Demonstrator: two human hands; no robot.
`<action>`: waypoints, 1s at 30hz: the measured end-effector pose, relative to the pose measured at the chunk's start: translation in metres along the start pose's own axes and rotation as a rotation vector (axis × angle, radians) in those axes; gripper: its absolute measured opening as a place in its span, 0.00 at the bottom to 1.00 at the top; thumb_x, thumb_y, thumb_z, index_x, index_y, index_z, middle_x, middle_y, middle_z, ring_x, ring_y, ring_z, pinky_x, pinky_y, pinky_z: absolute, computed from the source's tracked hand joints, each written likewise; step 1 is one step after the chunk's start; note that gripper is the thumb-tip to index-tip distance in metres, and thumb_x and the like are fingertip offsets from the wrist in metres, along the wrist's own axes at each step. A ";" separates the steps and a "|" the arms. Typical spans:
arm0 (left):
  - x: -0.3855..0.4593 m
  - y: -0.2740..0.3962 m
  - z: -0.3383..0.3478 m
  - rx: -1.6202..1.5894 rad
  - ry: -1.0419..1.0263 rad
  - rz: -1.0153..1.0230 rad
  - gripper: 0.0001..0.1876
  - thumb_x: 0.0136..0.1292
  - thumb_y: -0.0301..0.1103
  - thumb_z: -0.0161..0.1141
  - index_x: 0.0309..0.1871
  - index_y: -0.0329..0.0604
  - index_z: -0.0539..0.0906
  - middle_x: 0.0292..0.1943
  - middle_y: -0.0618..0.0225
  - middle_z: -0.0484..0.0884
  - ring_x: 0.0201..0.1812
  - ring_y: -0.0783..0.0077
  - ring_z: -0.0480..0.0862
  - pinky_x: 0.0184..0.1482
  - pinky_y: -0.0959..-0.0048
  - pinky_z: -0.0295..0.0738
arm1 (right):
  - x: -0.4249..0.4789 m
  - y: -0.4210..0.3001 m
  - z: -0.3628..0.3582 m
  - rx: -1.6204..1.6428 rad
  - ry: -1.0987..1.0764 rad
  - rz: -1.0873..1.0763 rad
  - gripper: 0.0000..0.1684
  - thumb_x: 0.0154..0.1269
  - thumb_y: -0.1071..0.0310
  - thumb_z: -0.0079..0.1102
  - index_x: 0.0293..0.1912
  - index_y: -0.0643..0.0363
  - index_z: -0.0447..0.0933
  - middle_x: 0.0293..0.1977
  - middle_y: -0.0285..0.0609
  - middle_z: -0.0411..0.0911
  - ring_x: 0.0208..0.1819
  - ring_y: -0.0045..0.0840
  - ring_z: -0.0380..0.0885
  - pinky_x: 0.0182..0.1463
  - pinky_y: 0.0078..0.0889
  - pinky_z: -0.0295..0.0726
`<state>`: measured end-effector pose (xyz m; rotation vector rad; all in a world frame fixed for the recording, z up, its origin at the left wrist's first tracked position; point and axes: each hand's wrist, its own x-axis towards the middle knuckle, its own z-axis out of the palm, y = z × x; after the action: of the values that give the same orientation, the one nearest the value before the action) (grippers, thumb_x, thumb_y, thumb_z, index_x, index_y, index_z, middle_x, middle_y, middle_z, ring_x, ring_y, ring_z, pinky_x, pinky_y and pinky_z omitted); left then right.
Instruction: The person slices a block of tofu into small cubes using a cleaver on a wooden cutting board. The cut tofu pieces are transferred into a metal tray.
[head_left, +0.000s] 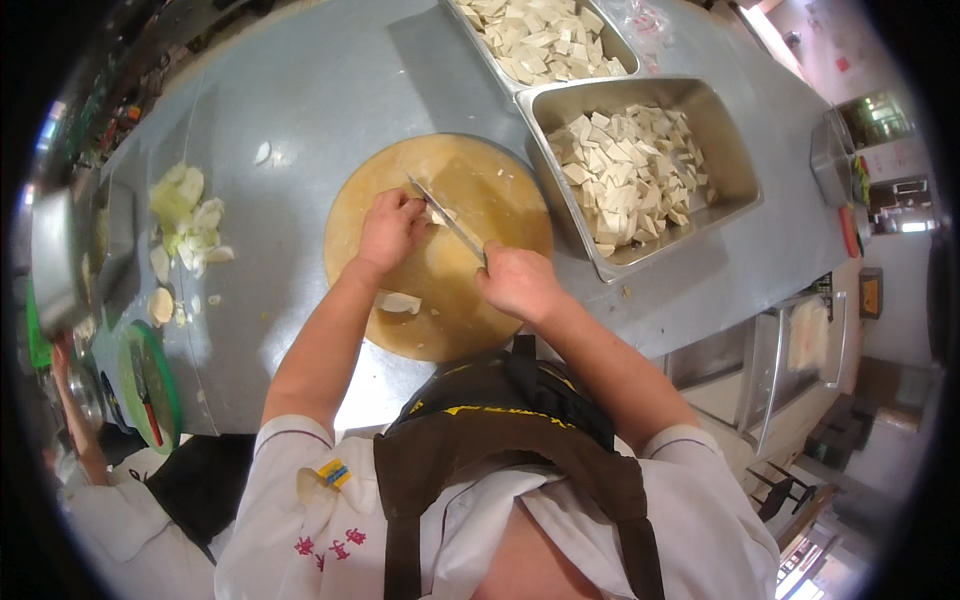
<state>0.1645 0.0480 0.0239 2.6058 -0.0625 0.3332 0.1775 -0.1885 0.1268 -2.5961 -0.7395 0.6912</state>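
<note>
On the round wooden chopping board (480, 300), my right hand (521, 279) grips a kitchen knife (452, 223) by its handle. Its blade slants up and left towards my other hand. With curled fingers, my left hand (391, 229) holds down a small white food piece (442, 217) beside the blade; fingers partly hide it. Another white piece (398, 303) lies at the board's near left. To the right, a deep steel pan (720, 214) holds many pale, diamond-shaped cut pieces (630, 176), which look like firm tofu.
Behind it, a second steel pan (634, 64) holds similar pieces. Vegetable scraps (184, 210) lie left on the steel table (300, 112). A green-rimmed board (142, 382) bears a red-handled knife (152, 420). A co-worker's hand (62, 351) is at a metal container (58, 259), far left.
</note>
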 end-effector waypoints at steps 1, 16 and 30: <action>-0.001 0.001 0.000 -0.013 0.018 0.003 0.11 0.56 0.32 0.66 0.43 0.49 0.85 0.42 0.60 0.78 0.48 0.53 0.77 0.51 0.59 0.76 | 0.001 0.001 0.003 0.000 0.007 0.000 0.16 0.62 0.59 0.51 0.39 0.63 0.74 0.34 0.57 0.81 0.40 0.51 0.81 0.46 0.53 0.78; -0.009 -0.014 -0.005 -0.070 0.128 -0.085 0.12 0.51 0.24 0.67 0.41 0.42 0.83 0.42 0.56 0.78 0.48 0.50 0.76 0.51 0.59 0.75 | 0.010 -0.006 -0.006 -0.043 0.011 -0.024 0.15 0.60 0.60 0.51 0.37 0.62 0.78 0.33 0.56 0.81 0.39 0.51 0.80 0.45 0.51 0.77; -0.014 -0.012 0.002 -0.140 0.314 -0.155 0.09 0.54 0.24 0.65 0.39 0.39 0.81 0.40 0.55 0.77 0.43 0.53 0.79 0.45 0.62 0.78 | 0.029 -0.002 0.016 -0.018 0.053 -0.053 0.14 0.60 0.59 0.53 0.37 0.60 0.79 0.33 0.54 0.82 0.38 0.49 0.81 0.43 0.50 0.78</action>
<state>0.1528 0.0572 0.0132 2.3735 0.2159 0.6510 0.1899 -0.1676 0.1045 -2.5904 -0.7988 0.5998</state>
